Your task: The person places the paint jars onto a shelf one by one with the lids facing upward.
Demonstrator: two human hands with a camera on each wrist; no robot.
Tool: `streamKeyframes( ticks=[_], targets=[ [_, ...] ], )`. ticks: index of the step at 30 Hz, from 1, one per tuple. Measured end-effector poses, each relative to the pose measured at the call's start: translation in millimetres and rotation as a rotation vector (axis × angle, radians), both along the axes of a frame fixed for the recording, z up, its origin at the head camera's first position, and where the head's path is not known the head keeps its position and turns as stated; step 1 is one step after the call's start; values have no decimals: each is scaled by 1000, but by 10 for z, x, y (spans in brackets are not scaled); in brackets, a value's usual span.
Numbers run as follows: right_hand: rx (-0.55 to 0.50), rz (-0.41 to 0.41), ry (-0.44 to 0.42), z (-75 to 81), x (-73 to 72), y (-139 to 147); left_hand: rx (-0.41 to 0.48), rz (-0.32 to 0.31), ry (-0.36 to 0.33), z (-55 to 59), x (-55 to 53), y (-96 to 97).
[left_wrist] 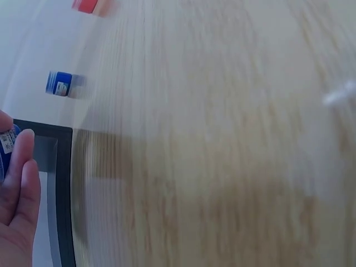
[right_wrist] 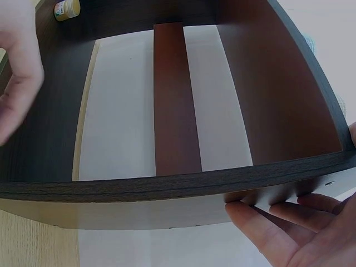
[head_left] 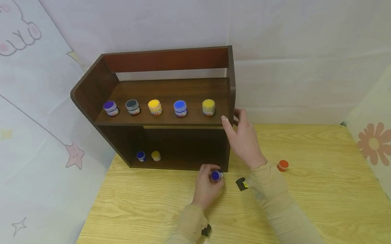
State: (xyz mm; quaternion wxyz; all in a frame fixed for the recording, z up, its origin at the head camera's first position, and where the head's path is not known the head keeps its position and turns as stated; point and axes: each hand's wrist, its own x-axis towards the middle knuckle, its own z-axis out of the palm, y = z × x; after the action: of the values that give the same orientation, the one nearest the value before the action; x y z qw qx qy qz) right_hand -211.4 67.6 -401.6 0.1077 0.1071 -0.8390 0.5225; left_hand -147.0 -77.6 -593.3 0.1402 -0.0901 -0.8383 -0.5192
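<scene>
One small round jar with a dark-blue lid (head_left: 216, 175): pinched in my left hand (head_left: 204, 187), at the lower right front corner of the dark-brown wooden shelf (head_left: 172, 86). My right hand (head_left: 246, 144) grips the shelf's right side. Inside its lower tier (head_left: 182, 161): blue jar (head_left: 141, 156), yellow jar (head_left: 156, 156). Remote judgement: stocking that tier; next move calls for setting the held jar inside, upright, then letting go.

Ten jars: five upper jars (head_left: 155, 108), two lower jars (head_left: 141, 156) at left, one held jar (head_left: 216, 175) — plus a red jar (head_left: 283, 165) and a blue jar (left_wrist: 62, 84) at right. One rack (head_left: 169, 61), one table (head_left: 324, 195) — two hands: left hand (head_left: 206, 188), right hand (head_left: 245, 142).
</scene>
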Motion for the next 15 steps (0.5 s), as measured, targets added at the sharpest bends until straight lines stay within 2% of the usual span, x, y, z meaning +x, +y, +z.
streamKeyframes(
  ticks=[7, 15],
  targets=[
    [-9, 3, -4, 7, 11, 4, -10, -5, -63, 20, -11, -51],
    [-14, 6, 3, 9, 13, 0, -10, -15, -37, 22, -3, -63]
  ],
)
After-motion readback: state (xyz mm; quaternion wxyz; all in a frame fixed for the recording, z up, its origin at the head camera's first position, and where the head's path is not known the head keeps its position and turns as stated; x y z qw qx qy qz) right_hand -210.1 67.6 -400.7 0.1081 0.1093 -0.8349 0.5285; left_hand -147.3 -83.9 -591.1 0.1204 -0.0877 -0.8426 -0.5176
